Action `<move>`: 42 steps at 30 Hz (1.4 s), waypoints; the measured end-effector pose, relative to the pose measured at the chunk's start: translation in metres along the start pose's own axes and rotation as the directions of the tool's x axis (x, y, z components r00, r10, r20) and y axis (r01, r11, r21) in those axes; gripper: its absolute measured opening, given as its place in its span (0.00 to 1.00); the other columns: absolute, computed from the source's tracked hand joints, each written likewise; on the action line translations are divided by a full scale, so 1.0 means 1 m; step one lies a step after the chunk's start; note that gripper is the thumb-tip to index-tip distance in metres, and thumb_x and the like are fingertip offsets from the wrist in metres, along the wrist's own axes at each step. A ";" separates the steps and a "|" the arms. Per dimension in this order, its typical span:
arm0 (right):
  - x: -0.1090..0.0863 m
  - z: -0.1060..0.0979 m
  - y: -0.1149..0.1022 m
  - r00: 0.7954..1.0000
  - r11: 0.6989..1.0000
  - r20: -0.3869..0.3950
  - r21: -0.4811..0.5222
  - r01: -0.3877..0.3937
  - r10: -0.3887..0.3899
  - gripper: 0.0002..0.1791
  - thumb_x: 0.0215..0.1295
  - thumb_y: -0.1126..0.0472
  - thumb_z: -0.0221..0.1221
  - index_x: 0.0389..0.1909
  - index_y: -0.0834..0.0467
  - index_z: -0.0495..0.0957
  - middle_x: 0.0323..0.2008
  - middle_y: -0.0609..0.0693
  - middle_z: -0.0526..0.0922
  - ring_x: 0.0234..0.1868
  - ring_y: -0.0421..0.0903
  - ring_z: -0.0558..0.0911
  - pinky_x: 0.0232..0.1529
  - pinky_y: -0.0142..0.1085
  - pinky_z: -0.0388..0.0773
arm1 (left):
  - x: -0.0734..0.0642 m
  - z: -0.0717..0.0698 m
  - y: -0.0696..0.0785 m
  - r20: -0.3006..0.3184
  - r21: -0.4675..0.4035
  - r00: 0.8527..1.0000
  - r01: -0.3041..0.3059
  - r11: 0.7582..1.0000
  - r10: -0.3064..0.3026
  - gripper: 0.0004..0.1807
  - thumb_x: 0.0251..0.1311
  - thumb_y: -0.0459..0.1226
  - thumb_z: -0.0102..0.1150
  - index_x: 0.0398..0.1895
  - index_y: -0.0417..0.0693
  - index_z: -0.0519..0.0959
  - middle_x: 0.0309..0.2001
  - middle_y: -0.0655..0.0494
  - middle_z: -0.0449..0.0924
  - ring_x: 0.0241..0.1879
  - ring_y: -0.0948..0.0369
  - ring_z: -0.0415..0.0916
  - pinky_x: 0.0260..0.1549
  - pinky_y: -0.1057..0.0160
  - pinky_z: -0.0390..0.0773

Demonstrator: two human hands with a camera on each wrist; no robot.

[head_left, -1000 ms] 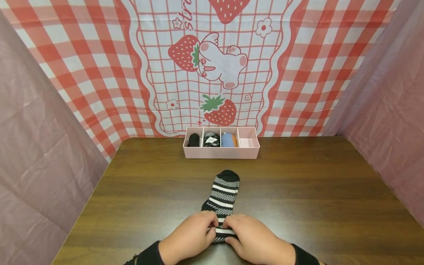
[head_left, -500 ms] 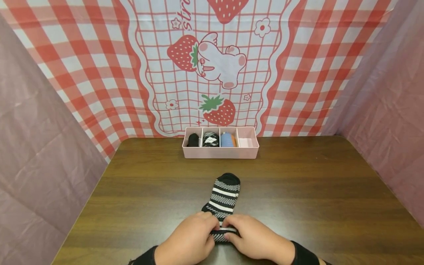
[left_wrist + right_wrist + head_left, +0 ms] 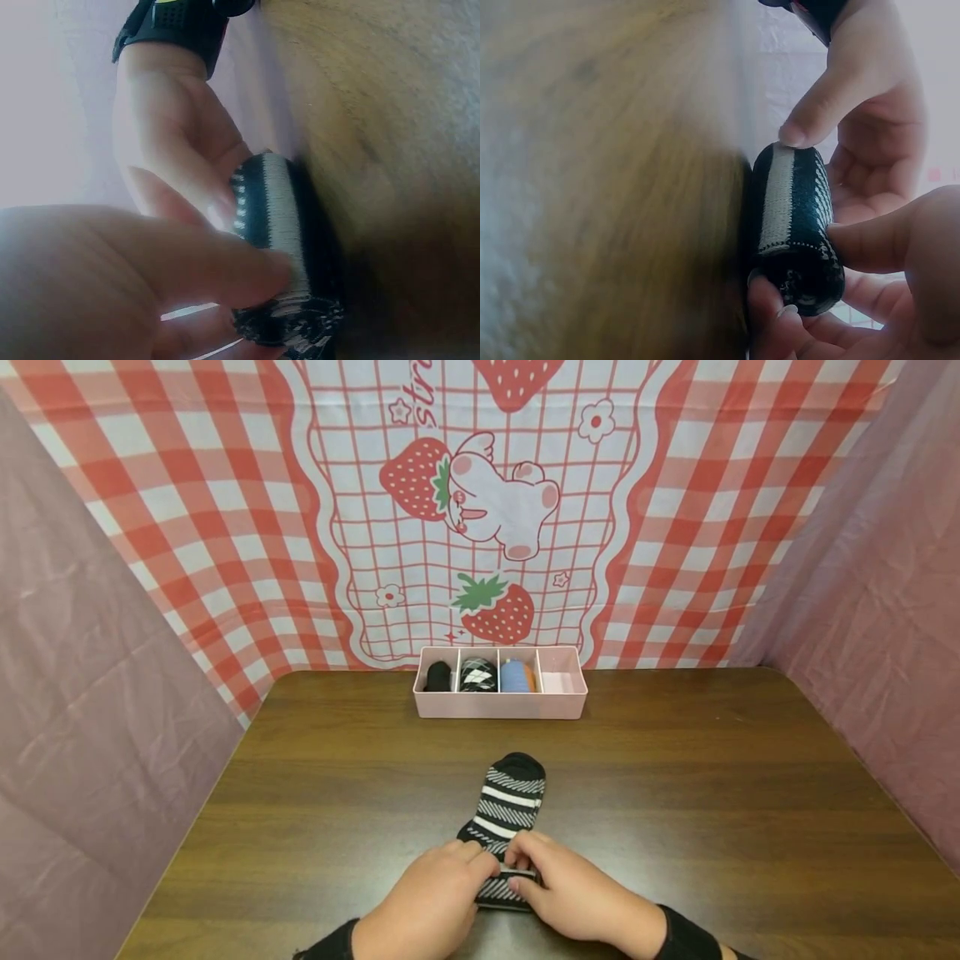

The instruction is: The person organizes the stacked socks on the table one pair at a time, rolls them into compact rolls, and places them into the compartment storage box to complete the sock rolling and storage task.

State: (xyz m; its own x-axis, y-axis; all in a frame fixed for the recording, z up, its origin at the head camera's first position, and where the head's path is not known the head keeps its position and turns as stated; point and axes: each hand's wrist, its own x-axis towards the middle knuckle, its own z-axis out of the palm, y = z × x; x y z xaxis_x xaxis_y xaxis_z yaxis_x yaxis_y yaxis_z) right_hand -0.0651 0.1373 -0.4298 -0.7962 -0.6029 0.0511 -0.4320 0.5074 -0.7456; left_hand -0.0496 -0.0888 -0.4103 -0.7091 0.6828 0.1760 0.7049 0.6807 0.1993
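A black sock (image 3: 513, 802) with white and grey stripes lies on the table, its cuff end pointing away and its near end rolled into a thick cylinder. At the roll's left end, my left hand (image 3: 435, 889) holds it between thumb and fingers. My right hand (image 3: 577, 889) grips the right end, fingers bent over the far side and thumb at the near side. The left wrist view shows the rolled sock (image 3: 283, 217) with the left thumb pressed along it. In the right wrist view, fingertips sit at the open spiral end of the roll (image 3: 799, 202).
A pink divided box (image 3: 498, 706) stands at the table's back edge. Its compartments hold a black rolled item (image 3: 438, 677), an argyle-patterned one (image 3: 478, 675) and a blue one (image 3: 516, 677) beside something orange. A checked strawberry cloth (image 3: 480, 527) hangs behind the wooden table (image 3: 675, 777).
The roll at the sock's near end has turned, showing different stripes, and the cuff end has slid slightly toward me. My right index finger has shifted a little forward.
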 end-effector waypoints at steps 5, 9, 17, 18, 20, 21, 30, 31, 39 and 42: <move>0.001 0.002 0.000 1.000 1.000 -0.012 -0.031 -0.003 0.003 0.07 0.72 0.61 0.62 0.43 0.47 0.74 0.38 0.38 0.73 0.39 0.35 0.74 0.40 0.33 0.75 | 0.001 0.004 -0.003 -0.036 0.069 0.998 -0.043 0.997 0.046 0.18 0.45 0.31 0.72 0.42 0.53 0.81 0.38 0.63 0.76 0.40 0.63 0.73 0.36 0.63 0.76; 0.001 0.003 -0.001 1.000 0.997 -0.026 -0.079 0.009 -0.011 0.07 0.73 0.62 0.62 0.43 0.48 0.74 0.39 0.39 0.74 0.39 0.34 0.74 0.40 0.34 0.75 | 0.002 0.009 -0.008 -0.113 0.169 0.987 -0.094 0.981 0.114 0.18 0.40 0.33 0.72 0.38 0.54 0.81 0.39 0.60 0.75 0.43 0.59 0.72 0.39 0.60 0.74; -0.001 0.005 -0.002 0.996 0.974 -0.071 -0.225 0.028 -0.046 0.07 0.71 0.61 0.63 0.43 0.47 0.75 0.39 0.36 0.72 0.37 0.32 0.73 0.38 0.34 0.76 | 0.005 0.008 -0.011 -0.040 0.132 0.991 -0.121 0.984 0.127 0.13 0.48 0.35 0.71 0.39 0.52 0.82 0.37 0.62 0.79 0.39 0.63 0.77 0.41 0.61 0.78; -0.001 0.005 -0.003 0.996 0.973 -0.072 -0.231 0.026 -0.044 0.07 0.71 0.61 0.63 0.43 0.47 0.76 0.38 0.36 0.72 0.36 0.32 0.73 0.38 0.34 0.76 | 0.005 0.007 -0.011 -0.025 0.120 0.992 -0.120 0.985 0.124 0.13 0.50 0.35 0.70 0.40 0.52 0.82 0.37 0.62 0.79 0.39 0.63 0.78 0.41 0.61 0.79; -0.001 0.004 -0.003 0.997 0.970 -0.073 -0.240 0.021 -0.040 0.07 0.71 0.61 0.63 0.43 0.47 0.76 0.38 0.35 0.72 0.36 0.32 0.73 0.37 0.34 0.76 | 0.006 0.007 -0.013 -0.006 0.097 0.992 -0.126 0.987 0.127 0.12 0.52 0.36 0.70 0.41 0.51 0.82 0.37 0.62 0.78 0.38 0.64 0.77 0.39 0.61 0.78; -0.001 0.004 -0.003 0.997 0.970 -0.071 -0.243 0.019 -0.037 0.07 0.72 0.61 0.63 0.43 0.46 0.76 0.39 0.35 0.72 0.36 0.32 0.73 0.37 0.34 0.76 | 0.006 0.007 -0.014 -0.006 0.087 0.991 -0.132 0.987 0.133 0.13 0.52 0.35 0.70 0.42 0.51 0.82 0.37 0.62 0.78 0.38 0.64 0.77 0.38 0.62 0.78; -0.003 0.003 -0.007 0.997 0.969 -0.070 -0.247 0.022 -0.041 0.07 0.71 0.57 0.64 0.45 0.47 0.77 0.42 0.36 0.74 0.38 0.32 0.74 0.39 0.34 0.77 | 0.007 0.008 -0.019 -0.031 -0.096 0.997 -0.078 0.992 0.076 0.13 0.53 0.30 0.65 0.41 0.53 0.78 0.36 0.66 0.75 0.33 0.69 0.73 0.35 0.66 0.77; -0.003 0.003 -0.007 0.997 0.968 -0.063 -0.248 0.021 -0.038 0.09 0.69 0.55 0.66 0.46 0.46 0.77 0.42 0.36 0.73 0.38 0.32 0.74 0.40 0.34 0.77 | 0.007 0.008 -0.020 -0.021 -0.125 0.998 -0.059 0.990 0.057 0.13 0.53 0.30 0.65 0.40 0.53 0.77 0.36 0.66 0.75 0.34 0.69 0.72 0.35 0.66 0.77; -0.002 0.000 -0.007 1.000 0.957 0.015 -0.289 0.015 -0.011 0.25 0.53 0.53 0.77 0.49 0.48 0.76 0.45 0.37 0.73 0.41 0.34 0.76 0.42 0.35 0.79 | 0.008 0.008 -0.024 0.095 -0.285 0.994 0.072 0.956 -0.047 0.12 0.59 0.30 0.60 0.44 0.54 0.78 0.41 0.65 0.79 0.40 0.68 0.75 0.42 0.63 0.78; -0.002 0.000 -0.008 1.000 0.955 0.017 -0.298 0.015 -0.010 0.21 0.56 0.54 0.75 0.48 0.48 0.78 0.46 0.38 0.73 0.40 0.34 0.76 0.42 0.36 0.79 | 0.008 0.008 -0.024 0.114 -0.307 0.992 0.087 0.948 -0.054 0.09 0.63 0.31 0.58 0.43 0.53 0.77 0.38 0.65 0.79 0.37 0.70 0.74 0.40 0.65 0.78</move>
State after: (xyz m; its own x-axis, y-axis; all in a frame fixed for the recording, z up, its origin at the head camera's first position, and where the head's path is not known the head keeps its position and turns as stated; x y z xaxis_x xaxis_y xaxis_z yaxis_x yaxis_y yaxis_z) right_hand -0.0602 0.1343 -0.4246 -0.7844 -0.6185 0.0472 -0.5503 0.6587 -0.5131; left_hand -0.0721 -0.0976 -0.4215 -0.7395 0.6710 0.0541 0.6016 0.6227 0.5003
